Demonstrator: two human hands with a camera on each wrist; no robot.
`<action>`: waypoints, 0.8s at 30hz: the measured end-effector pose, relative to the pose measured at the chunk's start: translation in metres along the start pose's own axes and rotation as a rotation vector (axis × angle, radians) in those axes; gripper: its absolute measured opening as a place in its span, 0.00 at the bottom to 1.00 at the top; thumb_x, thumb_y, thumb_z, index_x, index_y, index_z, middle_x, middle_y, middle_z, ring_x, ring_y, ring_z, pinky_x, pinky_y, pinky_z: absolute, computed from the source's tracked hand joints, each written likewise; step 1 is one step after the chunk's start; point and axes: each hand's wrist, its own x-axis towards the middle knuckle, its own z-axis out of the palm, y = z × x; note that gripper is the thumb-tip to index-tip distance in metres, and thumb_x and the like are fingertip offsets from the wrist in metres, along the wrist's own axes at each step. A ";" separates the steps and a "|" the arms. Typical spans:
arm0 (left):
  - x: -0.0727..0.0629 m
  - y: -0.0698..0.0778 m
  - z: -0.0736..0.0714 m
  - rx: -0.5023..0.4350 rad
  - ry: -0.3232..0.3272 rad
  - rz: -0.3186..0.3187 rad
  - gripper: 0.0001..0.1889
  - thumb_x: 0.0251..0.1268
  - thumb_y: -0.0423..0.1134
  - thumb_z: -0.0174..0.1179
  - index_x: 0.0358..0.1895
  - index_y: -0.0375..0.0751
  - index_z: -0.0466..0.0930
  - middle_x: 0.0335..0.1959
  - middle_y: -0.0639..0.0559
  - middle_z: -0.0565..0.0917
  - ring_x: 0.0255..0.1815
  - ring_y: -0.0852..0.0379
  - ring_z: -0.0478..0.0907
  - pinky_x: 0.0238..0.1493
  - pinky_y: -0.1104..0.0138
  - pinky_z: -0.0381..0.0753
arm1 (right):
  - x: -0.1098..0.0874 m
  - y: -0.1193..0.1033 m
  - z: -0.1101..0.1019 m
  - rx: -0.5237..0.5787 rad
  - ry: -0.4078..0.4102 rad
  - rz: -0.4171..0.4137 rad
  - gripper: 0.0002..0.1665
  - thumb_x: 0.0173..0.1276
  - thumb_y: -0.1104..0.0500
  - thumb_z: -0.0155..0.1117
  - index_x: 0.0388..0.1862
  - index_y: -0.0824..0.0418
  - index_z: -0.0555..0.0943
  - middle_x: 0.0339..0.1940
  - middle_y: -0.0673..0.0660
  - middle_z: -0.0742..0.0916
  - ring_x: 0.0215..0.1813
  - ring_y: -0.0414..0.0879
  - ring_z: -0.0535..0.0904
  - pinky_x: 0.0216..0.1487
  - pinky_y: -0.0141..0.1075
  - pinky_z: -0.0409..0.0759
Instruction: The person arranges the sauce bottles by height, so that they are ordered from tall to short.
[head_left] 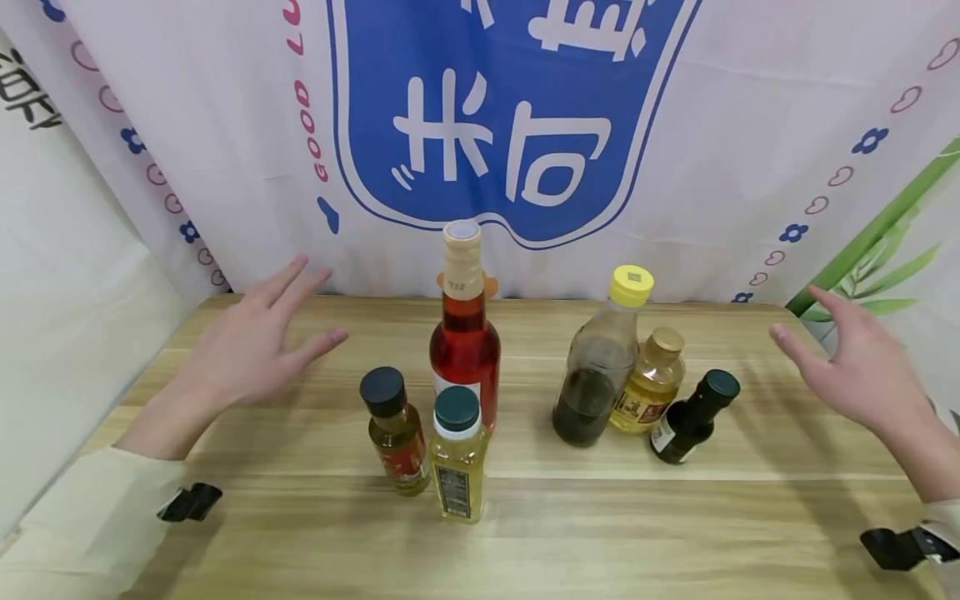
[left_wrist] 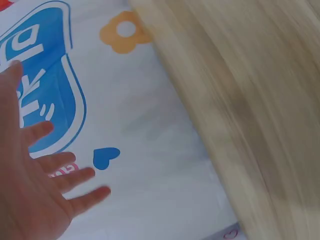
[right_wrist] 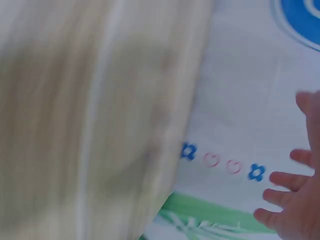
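My left hand (head_left: pixel 251 346) hovers over the left part of the table, fingers spread and holding nothing. Over the right edge, my right hand (head_left: pixel 862 367) is likewise spread and bare. Nearest the left hand stands a black-capped bottle (head_left: pixel 397 446) with a red label. Beside it are a green-capped bottle of yellow oil (head_left: pixel 459 471) and, behind, a tall bottle of red liquid (head_left: pixel 465 350). Closest to the right hand is a small dark bottle (head_left: pixel 686 425). A yellow-capped bottle of dark liquid (head_left: pixel 592 383) partly hides a gold-capped bottle of yellow liquid (head_left: pixel 652 387).
The bottles stand upright on a wooden table (head_left: pixel 547 550) in two groups with a gap between them. A white printed cloth (head_left: pixel 720 167) with a blue emblem hangs right behind the table's back edge (head_left: pixel 360 300).
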 end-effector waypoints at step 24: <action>0.041 0.065 0.017 -0.982 -0.143 0.313 0.25 0.78 0.32 0.61 0.75 0.45 0.74 0.70 0.46 0.83 0.68 0.56 0.83 0.62 0.66 0.87 | -0.035 -0.160 -0.008 0.886 0.164 -0.145 0.31 0.72 0.66 0.72 0.73 0.60 0.77 0.59 0.46 0.89 0.60 0.38 0.85 0.56 0.19 0.82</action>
